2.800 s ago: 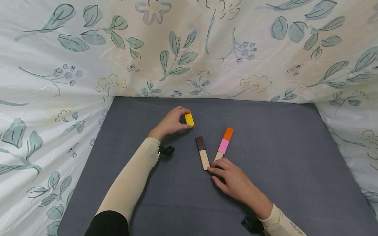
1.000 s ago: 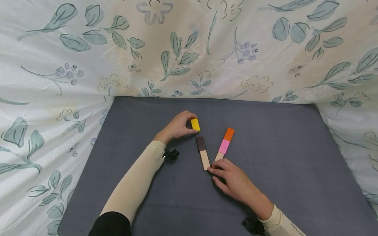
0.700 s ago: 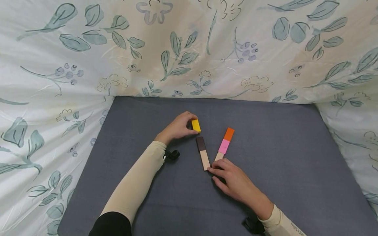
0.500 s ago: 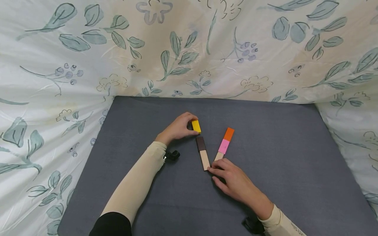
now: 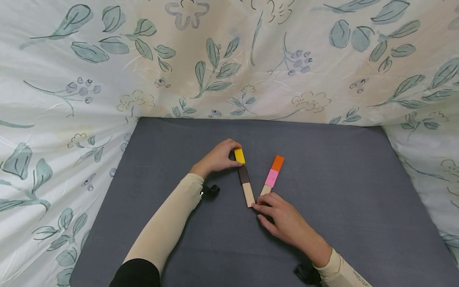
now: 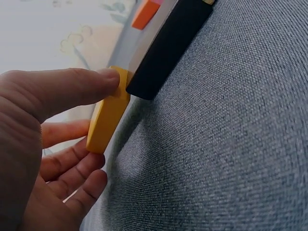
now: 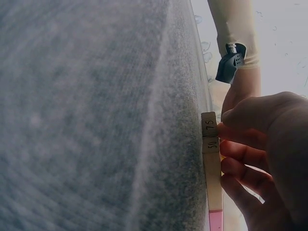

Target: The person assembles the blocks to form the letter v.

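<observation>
My left hand (image 5: 217, 158) pinches a yellow block (image 5: 240, 156) between thumb and fingers, at the far end of a dark brown block (image 5: 243, 175). In the left wrist view the yellow block (image 6: 107, 120) is tilted, its top corner right at the dark block's (image 6: 168, 50) end. A plain wooden block (image 5: 248, 195) continues that row toward me. A second row has an orange block (image 5: 277, 163), a pink block (image 5: 271, 178) and another wooden block (image 5: 265, 189). My right hand (image 5: 283, 219) touches the rows' near ends with its fingertips; block ends there read 75 and 50 (image 7: 211, 144).
A dark grey cloth (image 5: 344, 191) covers the table. Behind and at both sides hangs a white curtain (image 5: 265, 91) with leaf and flower prints. Each wrist carries a black camera, such as the one on the left wrist (image 5: 210, 191).
My left hand has brought the yellow block toward me and to the right, up to the dark brown block's far end. The right hand and both rows have stayed in place.
</observation>
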The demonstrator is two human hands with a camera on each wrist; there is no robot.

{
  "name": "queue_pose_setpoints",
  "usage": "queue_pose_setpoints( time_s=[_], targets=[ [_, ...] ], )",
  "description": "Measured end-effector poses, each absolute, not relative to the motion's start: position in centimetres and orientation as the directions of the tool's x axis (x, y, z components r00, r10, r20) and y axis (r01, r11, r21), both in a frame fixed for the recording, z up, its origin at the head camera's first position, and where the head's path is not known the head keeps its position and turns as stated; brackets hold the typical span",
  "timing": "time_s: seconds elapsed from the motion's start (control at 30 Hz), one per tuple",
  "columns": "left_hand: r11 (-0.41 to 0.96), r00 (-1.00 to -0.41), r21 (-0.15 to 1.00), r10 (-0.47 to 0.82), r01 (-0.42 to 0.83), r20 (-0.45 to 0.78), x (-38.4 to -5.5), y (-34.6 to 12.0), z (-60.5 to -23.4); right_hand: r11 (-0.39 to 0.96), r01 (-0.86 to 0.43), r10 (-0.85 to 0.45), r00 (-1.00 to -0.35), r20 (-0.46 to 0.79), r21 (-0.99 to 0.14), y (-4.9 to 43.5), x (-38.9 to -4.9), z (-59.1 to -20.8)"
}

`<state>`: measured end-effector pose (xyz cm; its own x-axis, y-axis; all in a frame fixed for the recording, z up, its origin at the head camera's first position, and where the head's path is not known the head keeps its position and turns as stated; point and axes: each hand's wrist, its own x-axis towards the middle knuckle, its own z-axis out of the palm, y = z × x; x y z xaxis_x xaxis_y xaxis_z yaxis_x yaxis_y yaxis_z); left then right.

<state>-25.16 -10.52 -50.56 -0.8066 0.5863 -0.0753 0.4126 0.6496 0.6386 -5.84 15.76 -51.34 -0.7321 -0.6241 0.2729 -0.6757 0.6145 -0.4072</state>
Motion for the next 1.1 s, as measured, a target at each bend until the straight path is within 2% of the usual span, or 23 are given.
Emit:
queue_pose_setpoints(
  time_s=[1.1],
  targets=[
    [0.665, -0.793, 0.621, 0.599, 0.415, -0.112, -25.33, -10.39, -50.92, 0.618, -0.669, -0.619, -0.738, 0.27, -0.412, 15.73, -5.91, -51.3]
  ],
)
